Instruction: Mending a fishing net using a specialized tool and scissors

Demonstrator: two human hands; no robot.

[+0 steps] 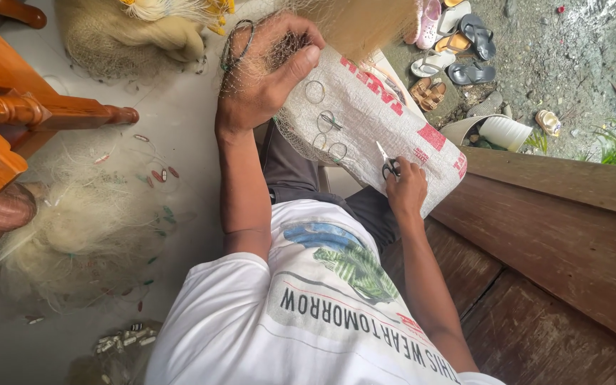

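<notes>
Here we grip small scissors (389,167) in our right hand (406,188), fingers closed through the loops and the blades pointing up over the white woven sack (393,128) spread across our lap. Our left hand (264,71) is clenched around a bunch of fine fishing net (290,117) at the sack's upper edge, thumb pressed flat on the weave, while several metal rings (315,91) lie on the sack between the two hands. Farther out, more pale net (87,221) is heaped on the floor to our left beside a wooden chair (8,107), sandals (458,43) are scattered on the ground ahead, and a wooden bench (557,242) runs along our right.
</notes>
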